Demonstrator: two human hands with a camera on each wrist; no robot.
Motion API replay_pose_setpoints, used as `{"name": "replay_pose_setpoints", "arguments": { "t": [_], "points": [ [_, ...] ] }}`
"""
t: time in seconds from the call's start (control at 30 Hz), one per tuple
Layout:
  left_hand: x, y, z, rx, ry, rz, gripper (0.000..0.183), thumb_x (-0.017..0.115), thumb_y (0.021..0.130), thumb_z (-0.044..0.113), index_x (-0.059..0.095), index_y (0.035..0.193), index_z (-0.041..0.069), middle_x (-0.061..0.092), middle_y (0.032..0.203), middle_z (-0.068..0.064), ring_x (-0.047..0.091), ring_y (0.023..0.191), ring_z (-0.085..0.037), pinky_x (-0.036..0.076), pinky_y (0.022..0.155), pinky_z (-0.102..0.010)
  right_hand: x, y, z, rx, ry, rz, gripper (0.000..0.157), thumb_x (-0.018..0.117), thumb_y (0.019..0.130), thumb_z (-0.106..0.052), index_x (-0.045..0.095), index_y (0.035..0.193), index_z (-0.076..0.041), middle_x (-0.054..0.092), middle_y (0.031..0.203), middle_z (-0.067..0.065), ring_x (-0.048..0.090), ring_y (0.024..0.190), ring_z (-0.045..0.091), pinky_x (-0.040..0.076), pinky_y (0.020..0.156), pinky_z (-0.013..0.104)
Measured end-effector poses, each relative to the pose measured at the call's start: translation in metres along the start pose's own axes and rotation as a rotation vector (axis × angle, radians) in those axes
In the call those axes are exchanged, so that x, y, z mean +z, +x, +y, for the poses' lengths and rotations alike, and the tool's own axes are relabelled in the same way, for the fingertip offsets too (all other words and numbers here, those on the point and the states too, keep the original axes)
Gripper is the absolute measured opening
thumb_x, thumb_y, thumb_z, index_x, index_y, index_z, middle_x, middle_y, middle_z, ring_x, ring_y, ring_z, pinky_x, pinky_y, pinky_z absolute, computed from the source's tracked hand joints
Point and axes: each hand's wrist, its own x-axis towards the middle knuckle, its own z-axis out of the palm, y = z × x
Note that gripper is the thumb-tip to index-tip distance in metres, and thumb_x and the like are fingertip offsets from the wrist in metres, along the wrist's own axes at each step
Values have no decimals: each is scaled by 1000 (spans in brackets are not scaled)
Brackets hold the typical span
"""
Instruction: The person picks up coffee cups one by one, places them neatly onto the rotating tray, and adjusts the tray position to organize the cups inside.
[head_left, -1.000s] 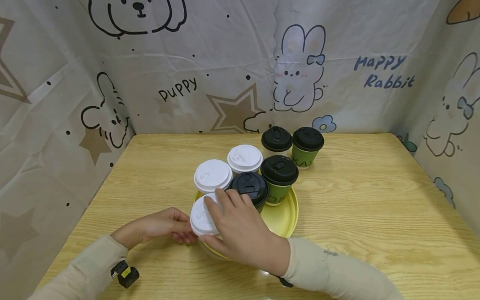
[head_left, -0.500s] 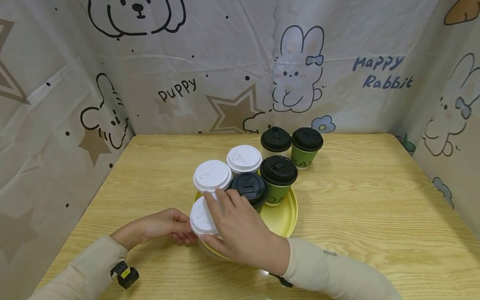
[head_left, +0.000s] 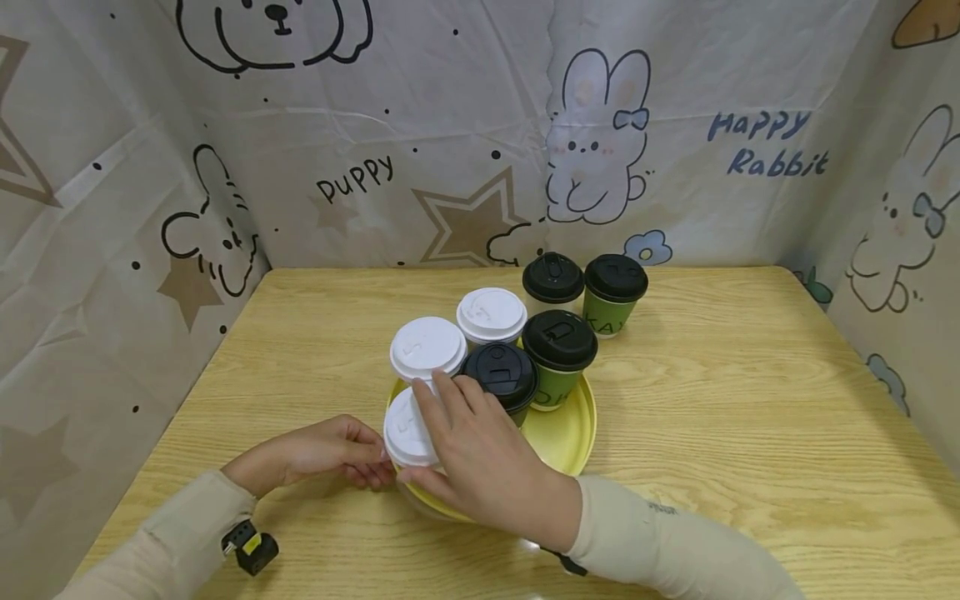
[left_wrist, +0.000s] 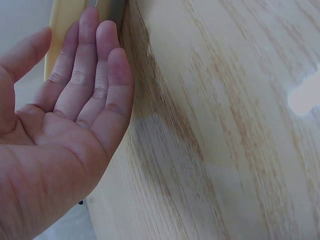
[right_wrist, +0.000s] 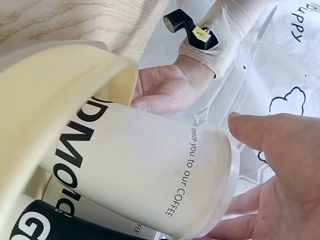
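A yellow round tray (head_left: pixel 587 433) holds several lidded paper coffee cups. My right hand (head_left: pixel 487 454) curves over the nearest white-lidded coffee cup (head_left: pixel 408 429), its thumb on the near side and fingers across the far side of the lid. In the right wrist view that white printed cup (right_wrist: pixel 145 160) stands inside the tray wall, with thumb and fingers around its lid edge. My left hand (head_left: pixel 322 450) is at the tray's left rim, fingers nearly straight and fingertips against its outer side; the left wrist view shows the palm (left_wrist: pixel 65 130) holding nothing.
Two more white lids (head_left: pixel 427 346) and two black-lidded cups, one a green cup (head_left: pixel 557 387), crowd the tray. Behind it, another black-lidded cup (head_left: pixel 553 279) and a green cup (head_left: pixel 611 312) stand near the printed cloth backdrop (head_left: pixel 465 125).
The nearest white-lidded coffee cup has shifted slightly away and to the right under my right hand, and the two white-lidded cups behind it moved slightly too. My left hand stays still.
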Motion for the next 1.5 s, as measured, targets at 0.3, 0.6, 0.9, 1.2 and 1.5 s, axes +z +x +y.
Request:
{"name": "replay_pose_setpoints", "arguments": {
  "t": [0.3, 0.6, 0.9, 1.2, 1.5],
  "points": [
    [-1, 2, 1, -1, 5, 0, 35, 55, 98, 20, 64, 104, -12, 71, 97, -17, 68, 85, -18, 56, 75, -32, -14, -3, 9, -1, 34, -7, 77, 52, 90, -60, 42, 142, -5, 43, 145, 17, 38, 135, 30, 37, 106, 43],
    [-1, 1, 3, -20, 3, 12, 34, 55, 97, 19, 64, 104, -13, 71, 97, -17, 68, 85, -19, 56, 75, -33, -35, -24, 45, 16, 88, 81, 81, 53, 93, -54, 28, 148, 0, 32, 152, 18, 24, 143, 32, 27, 113, 47],
    [2, 2, -1, -28, -4, 21, 33, 55, 98, 18, 64, 104, -13, 71, 97, -17, 68, 85, -19, 56, 76, -34, -30, -78, 91, 118, 90, 114, 81, 35, 96, -61, 23, 151, -3, 25, 156, 15, 19, 144, 33, 25, 112, 53],
    [1, 1, -2, -17, -7, 22, 33, 55, 98, 19, 64, 104, -12, 71, 97, -17, 68, 86, -19, 56, 76, -34, -2, -126, 126, 197, 72, -151, 87, 55, 91, -54, 17, 153, -5, 16, 159, 15, 12, 146, 33, 21, 111, 58],
    [1, 2, -3, -20, -8, 18, 32, 55, 98, 18, 64, 105, -12, 71, 98, -18, 69, 86, -20, 56, 77, -35, 17, -132, 137, 152, 139, -301, 83, 51, 92, -57, 26, 151, -4, 20, 158, 14, 16, 145, 33, 23, 110, 59]
  ]
}}
